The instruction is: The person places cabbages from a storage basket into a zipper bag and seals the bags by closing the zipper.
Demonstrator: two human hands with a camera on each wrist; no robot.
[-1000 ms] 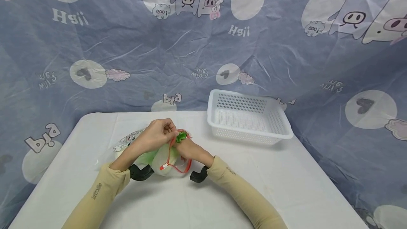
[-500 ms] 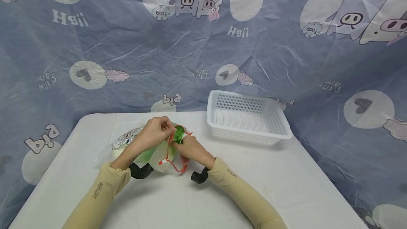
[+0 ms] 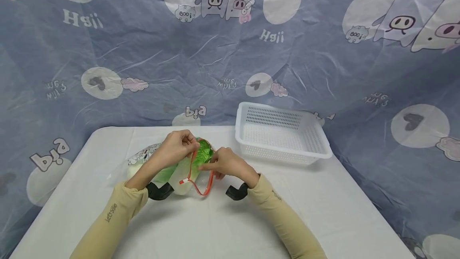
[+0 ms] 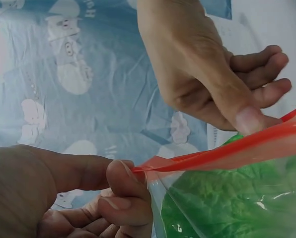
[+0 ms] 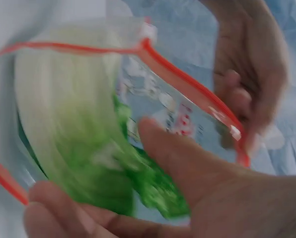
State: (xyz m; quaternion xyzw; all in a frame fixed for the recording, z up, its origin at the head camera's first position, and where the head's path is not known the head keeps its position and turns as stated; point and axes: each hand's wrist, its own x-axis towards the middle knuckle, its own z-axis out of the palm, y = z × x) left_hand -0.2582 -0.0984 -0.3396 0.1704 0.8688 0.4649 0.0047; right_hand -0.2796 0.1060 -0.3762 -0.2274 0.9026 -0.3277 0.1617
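Note:
A clear zip bag (image 4: 220,203) with a red zip strip lies at the middle-left of the table, its mouth spread apart. A napa cabbage (image 5: 73,114), pale below and dark green at its leafy end, shows through the mouth. My left hand (image 3: 177,147) pinches one end of the red strip between thumb and finger. At the mouth's right side is my right hand (image 3: 231,163); its thumb (image 5: 163,144) reaches over the leaves, well apart from its fingers. Three of its fingers hang loosely curled in the left wrist view. The right wrist view is blurred.
A white perforated basket (image 3: 284,131) stands at the table's back right. Further plastic with black printed figures (image 3: 143,154) lies left of the leaves, partly behind the left forearm. A blue patterned curtain (image 3: 230,51) hangs behind the white table (image 3: 230,227).
The right hand has drawn back to the right and its thumb and fingers have spread. More of the green leaves shows at the bag's mouth. The left hand keeps its pinch, almost unmoved.

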